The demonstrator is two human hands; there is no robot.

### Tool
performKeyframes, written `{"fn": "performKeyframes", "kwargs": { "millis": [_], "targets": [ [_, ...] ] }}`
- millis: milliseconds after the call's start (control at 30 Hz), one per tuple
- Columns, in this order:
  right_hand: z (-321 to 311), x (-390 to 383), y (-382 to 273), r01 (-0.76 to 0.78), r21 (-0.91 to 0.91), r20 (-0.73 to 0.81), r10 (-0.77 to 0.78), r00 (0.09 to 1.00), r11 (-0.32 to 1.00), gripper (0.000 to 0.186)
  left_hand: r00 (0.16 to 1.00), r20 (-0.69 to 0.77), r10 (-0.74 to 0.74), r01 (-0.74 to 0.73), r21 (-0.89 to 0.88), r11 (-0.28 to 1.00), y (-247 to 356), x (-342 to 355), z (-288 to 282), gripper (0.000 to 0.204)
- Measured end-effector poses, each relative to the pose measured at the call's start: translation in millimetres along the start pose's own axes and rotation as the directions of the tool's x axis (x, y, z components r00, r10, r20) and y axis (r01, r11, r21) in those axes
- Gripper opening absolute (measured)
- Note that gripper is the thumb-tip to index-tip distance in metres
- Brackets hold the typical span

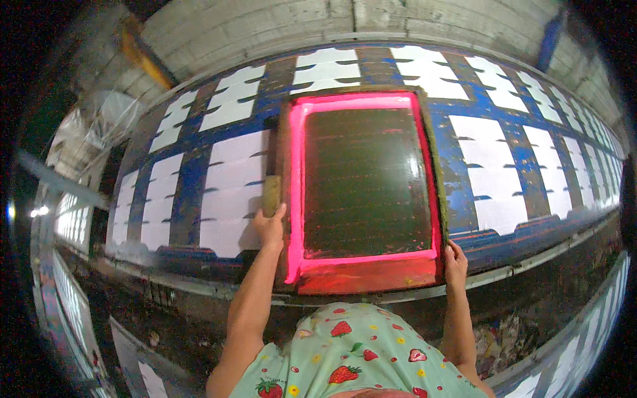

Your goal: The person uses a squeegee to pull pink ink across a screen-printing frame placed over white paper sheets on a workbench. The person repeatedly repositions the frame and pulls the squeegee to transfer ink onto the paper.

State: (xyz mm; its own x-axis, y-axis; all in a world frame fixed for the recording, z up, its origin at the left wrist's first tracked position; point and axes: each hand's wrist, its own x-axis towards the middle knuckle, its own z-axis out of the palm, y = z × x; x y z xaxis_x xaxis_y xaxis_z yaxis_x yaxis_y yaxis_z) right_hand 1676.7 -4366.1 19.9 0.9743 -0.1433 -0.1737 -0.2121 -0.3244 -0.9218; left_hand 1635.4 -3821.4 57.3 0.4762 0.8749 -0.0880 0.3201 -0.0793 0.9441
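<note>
A large screen printing frame (363,186) with a dark mesh lies or hovers over the long table in front of me; I cannot tell whether it touches. Bright pink ink lines the inside of its edges, and a reddish band runs along the near side. My left hand (269,229) is closed on the frame's left edge, just below a yellowish block (272,194) at that side. On the near right corner, my right hand (455,263) grips the frame's edge with bent fingers. White panels (488,174) with dark curved marks lie in rows to both sides of the frame.
The long blue-stained table (192,199) stretches left and right, with a rail (531,252) along its near edge. A pale block wall (265,26) stands behind it. Further tables with white panels (152,379) are at the lower left and lower right.
</note>
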Motion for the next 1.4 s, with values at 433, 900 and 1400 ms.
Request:
{"fn": "performKeyframes", "kwargs": {
  "millis": [433, 900, 1400],
  "targets": [
    [-6, -44, -62, 0.544, -0.622, 0.208, -0.551, 0.808, 0.563, 0.046, 0.992, 0.09, 0.087, -0.088, 0.014, 0.996, -15, -6, 16, 0.045],
    [94, -89, -135, 0.896, -0.386, 0.822, -0.358, 0.442, 0.219, 0.062, 0.997, 0.008, 0.073, -0.072, 0.303, 0.95, -18, -3, 20, 0.081],
    [113, -123, -134, 0.83, -0.5, 0.748, -0.359, 0.558, 0.248, 0.059, 0.964, 0.033, 0.264, -0.265, 0.034, 0.964, -33, -1, 26, 0.049]
  ]
}}
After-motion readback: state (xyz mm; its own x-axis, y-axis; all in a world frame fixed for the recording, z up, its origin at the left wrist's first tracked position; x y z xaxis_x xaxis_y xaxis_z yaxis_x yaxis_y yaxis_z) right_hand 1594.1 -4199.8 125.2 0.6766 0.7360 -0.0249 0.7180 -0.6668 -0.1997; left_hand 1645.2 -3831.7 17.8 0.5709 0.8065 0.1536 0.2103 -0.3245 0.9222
